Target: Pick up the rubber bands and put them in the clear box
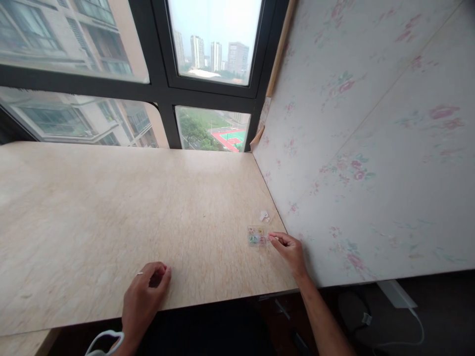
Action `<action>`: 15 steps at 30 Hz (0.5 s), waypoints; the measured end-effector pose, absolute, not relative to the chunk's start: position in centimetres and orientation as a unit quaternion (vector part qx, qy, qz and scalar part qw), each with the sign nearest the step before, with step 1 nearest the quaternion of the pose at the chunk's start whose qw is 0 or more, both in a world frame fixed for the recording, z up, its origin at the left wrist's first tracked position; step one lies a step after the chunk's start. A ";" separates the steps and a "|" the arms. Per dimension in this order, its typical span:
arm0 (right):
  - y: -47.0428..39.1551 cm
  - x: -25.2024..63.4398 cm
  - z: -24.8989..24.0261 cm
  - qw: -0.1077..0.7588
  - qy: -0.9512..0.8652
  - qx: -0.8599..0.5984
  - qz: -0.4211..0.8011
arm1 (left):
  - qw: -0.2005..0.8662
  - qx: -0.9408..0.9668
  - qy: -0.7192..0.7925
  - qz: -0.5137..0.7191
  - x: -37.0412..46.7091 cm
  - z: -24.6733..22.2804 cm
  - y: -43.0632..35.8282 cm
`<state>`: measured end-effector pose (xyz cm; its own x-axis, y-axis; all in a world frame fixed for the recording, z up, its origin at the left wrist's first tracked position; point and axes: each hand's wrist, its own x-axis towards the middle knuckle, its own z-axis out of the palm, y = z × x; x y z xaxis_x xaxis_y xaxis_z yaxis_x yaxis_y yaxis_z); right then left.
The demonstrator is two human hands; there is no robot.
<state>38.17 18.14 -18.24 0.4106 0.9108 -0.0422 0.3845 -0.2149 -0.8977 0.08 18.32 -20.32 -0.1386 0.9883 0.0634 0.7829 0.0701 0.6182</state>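
Note:
A small clear compartment box lies on the stone sill near the wall, with little coloured rings or bands in its sections: green, pink and yellow. At its right end is my right hand, thumb and fingertips pinched together. A tiny pale bit shows at those fingertips, too small to name. Just beyond the box sits a small whitish, translucent piece. My left hand rests near the sill's front edge, well left of the box. Its fingers curl in to meet the thumb, and I see nothing held there.
The pale marbled sill runs back to a dark-framed window. A flower-patterned wall rises close to the right of the box. Below the front edge, at right, lies a white device with a cable.

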 end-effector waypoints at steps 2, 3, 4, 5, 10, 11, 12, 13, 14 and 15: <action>18.3 38.0 -18.6 0.423 -0.464 -0.718 0.299 | 0.182 0.632 0.706 0.263 0.1 -20.4 18.3; 18.3 37.9 -18.8 0.419 -0.469 -0.719 0.296 | 0.176 0.634 0.706 0.262 0.1 -20.5 18.3; 18.4 37.9 -18.9 0.415 -0.473 -0.719 0.294 | 0.170 0.636 0.706 0.262 0.1 -20.5 18.3; 18.4 37.9 -19.1 0.412 -0.476 -0.719 0.294 | 0.165 0.638 0.705 0.263 0.1 -20.6 18.2; 18.5 37.9 -19.3 0.406 -0.474 -0.712 0.322 | 0.147 0.645 0.698 0.273 0.2 -20.7 18.2; 18.6 37.9 -19.2 0.405 -0.471 -0.711 0.330 | 0.144 0.646 0.698 0.273 0.2 -20.7 18.3; 18.6 37.9 -19.2 0.404 -0.465 -0.711 0.340 | 0.141 0.647 0.698 0.273 0.2 -20.8 18.3; 18.7 37.9 -19.1 0.402 -0.460 -0.711 0.348 | 0.138 0.648 0.698 0.274 0.2 -20.8 18.3; 18.7 37.9 -19.0 0.402 -0.454 -0.711 0.357 | 0.135 0.649 0.697 0.274 0.2 -20.9 18.3; 18.7 37.9 -19.0 0.401 -0.448 -0.711 0.365 | 0.132 0.650 0.697 0.275 0.1 -21.0 18.3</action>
